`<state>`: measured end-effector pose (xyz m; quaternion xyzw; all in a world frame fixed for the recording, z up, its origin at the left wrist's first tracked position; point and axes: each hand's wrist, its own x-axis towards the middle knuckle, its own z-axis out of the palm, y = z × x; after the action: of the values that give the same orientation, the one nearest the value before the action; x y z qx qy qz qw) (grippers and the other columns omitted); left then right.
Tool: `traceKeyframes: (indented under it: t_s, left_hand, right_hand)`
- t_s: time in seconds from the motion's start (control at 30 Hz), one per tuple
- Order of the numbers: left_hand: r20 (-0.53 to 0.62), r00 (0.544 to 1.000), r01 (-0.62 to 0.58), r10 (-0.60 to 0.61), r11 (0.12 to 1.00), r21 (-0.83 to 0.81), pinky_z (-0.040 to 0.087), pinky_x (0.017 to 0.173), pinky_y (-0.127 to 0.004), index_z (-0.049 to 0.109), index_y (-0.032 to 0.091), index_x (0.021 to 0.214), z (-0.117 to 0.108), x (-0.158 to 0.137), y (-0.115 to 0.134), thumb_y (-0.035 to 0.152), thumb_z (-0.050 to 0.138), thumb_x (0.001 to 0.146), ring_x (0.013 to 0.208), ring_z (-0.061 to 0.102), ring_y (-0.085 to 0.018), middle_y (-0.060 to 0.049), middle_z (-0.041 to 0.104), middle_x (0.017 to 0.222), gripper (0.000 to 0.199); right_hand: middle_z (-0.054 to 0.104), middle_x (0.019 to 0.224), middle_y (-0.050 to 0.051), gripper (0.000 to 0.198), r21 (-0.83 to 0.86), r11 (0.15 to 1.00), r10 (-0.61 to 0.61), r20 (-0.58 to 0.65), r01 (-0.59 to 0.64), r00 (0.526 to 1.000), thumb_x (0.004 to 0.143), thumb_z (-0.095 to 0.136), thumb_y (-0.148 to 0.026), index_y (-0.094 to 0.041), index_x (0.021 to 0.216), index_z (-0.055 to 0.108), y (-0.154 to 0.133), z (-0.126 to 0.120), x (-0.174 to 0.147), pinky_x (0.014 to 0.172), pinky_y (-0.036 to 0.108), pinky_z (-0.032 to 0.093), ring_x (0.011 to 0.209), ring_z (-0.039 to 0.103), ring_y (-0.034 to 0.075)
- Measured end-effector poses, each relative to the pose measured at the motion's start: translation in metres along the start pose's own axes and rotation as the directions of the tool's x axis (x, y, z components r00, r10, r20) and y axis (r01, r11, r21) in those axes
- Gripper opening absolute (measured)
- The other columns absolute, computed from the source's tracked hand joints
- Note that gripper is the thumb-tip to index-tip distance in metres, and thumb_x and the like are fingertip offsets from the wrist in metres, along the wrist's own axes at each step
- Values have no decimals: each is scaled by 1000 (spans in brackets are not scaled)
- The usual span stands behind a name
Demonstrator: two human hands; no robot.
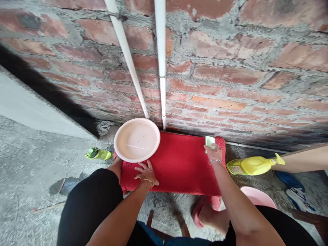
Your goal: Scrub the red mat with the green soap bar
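Observation:
A red cloth-covered surface lies in front of me, with a fuzzy edge. My left hand rests on its near left part, fingers spread and holding nothing. Just beyond those fingers stands a pale pink basin; a bright streak shows inside it, and I cannot tell whether it holds water. At the far right corner of the red cloth, my right hand is closed around a small pale green block. Its exact kind is unclear, and the fingers hide part of it.
A yellow pump bottle is at the right and a green bottle at the left. Behind rises a brick wall with white pipes. A pink tub and blue-white shoe are on the right floor.

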<state>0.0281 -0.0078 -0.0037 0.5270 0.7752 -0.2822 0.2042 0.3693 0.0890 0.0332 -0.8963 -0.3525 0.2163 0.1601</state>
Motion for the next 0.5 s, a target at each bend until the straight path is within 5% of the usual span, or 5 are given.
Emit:
traceKeyframes:
  t_s: [0.07,0.17,0.33,0.4,0.5]
  left_hand:
    - [8,1000,-7,7,1000,6,44,83,-71,6,21,156,1,0,0,44,89,38,136,13,-61,-32,4,157,146]
    - [16,1000,-6,6,1000,2,42,82,-73,5,22,156,2,2,-1,44,89,36,136,13,-62,-32,5,157,148]
    - [9,1000,-4,4,1000,-29,42,82,-74,10,25,155,2,2,-2,40,90,35,136,14,-60,-30,9,158,145]
    - [5,1000,-1,1,999,-34,42,83,-74,11,25,155,1,2,-3,40,90,35,137,14,-60,-29,9,158,144]
    - [19,1000,4,-4,1000,-31,41,83,-75,9,24,155,-1,1,-2,40,90,36,137,13,-60,-29,8,158,145]
  right_hand:
    - [52,118,9,53,-2,976,-216,80,217,973,76,67,-47,-23,122,54,-30,26,-24,89,34,44,101,57,23]
    - [50,118,6,45,-57,859,-485,229,509,844,77,68,-43,-26,117,57,-71,63,-68,88,32,43,100,56,21]
    - [51,117,8,40,-203,596,-653,440,777,616,81,65,-41,-27,117,60,-97,99,-119,88,33,43,101,54,23]
    - [51,118,9,40,-230,545,-665,468,806,582,83,63,-41,-26,119,59,-94,100,-122,88,34,42,102,53,24]
    - [50,120,9,39,-259,558,-653,449,788,610,83,62,-41,-26,119,60,-81,91,-109,88,34,42,101,53,23]
